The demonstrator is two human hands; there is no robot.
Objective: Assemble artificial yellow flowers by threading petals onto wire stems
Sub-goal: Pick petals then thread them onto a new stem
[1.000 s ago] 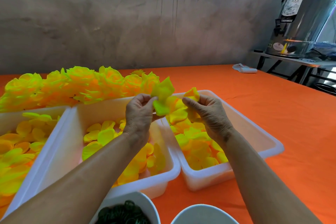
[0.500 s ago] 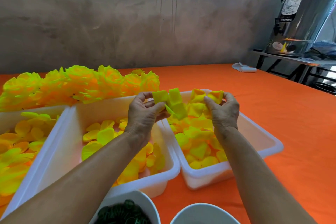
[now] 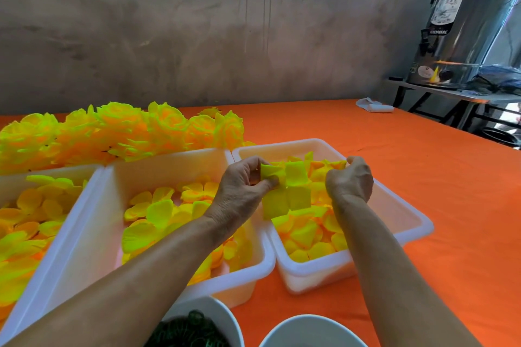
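Petals first: my left hand [image 3: 242, 189] pinches a yellow petal piece [image 3: 284, 191] between thumb and curled fingers, holding it above the inner wall of the right tub [image 3: 394, 205], four lobes fanned flat toward me. A second ago that same piece was bunched and standing up; now it hangs spread, which I read as ready for threading, though I can't make out any wire stem in either hand. My right hand [image 3: 349, 180] has drifted outward and dropped toward the tub's far edge since half a second ago, fingers curled and nipping a small orange-yellow petal [image 3: 338, 164] at the top of the loose pile. Earlier the two hands were close together over the piece; now they're apart, so I'd say I'm fetching the next layer.

Finished flowers [image 3: 118, 132] lie heaped along the far left of the orange tabletop [image 3: 423, 163], behind the middle tub [image 3: 174, 166] and the left tub [image 3: 50, 175], both holding bigger petals. At the near edge sit a white bowl of dark green parts [image 3: 191, 329] and another white bowl [image 3: 310, 329] whose contents I can't see.
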